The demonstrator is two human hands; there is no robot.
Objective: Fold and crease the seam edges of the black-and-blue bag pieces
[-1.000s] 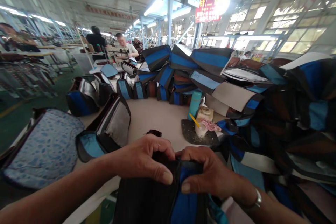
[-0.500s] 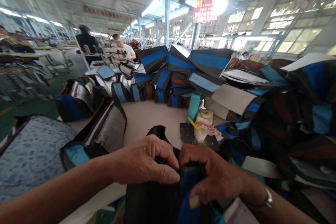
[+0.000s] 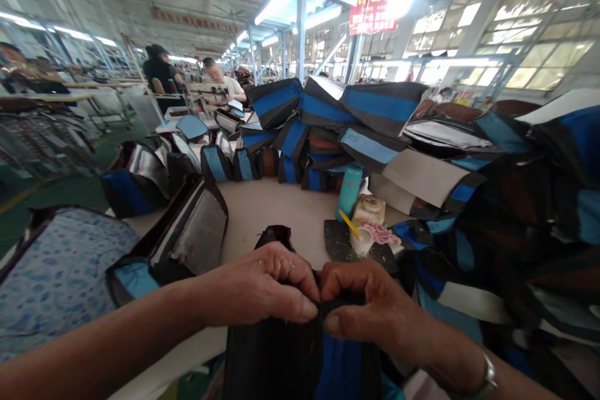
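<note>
Right in front of me is a black and blue fabric bag piece, its upper edge pinched by both hands. My left hand is closed on that edge, thumb in front and fingers behind. Close beside it, almost touching, my right hand grips the same edge above the blue stripe. A dark flap of the piece sticks up behind my left hand. A white cup with a yellow stick stands on a dark board just beyond my hands.
A teal bottle and a pink cloth are near the cup. Blue and black bag pieces are piled along the table's back and right. An open bag piece and blue-patterned fabric lie left. Co-workers sit farther back.
My right thumb has come up from the front of the blue stripe to the top edge, closing into a pinch. My left hand keeps its grip. The view has shifted slightly.
</note>
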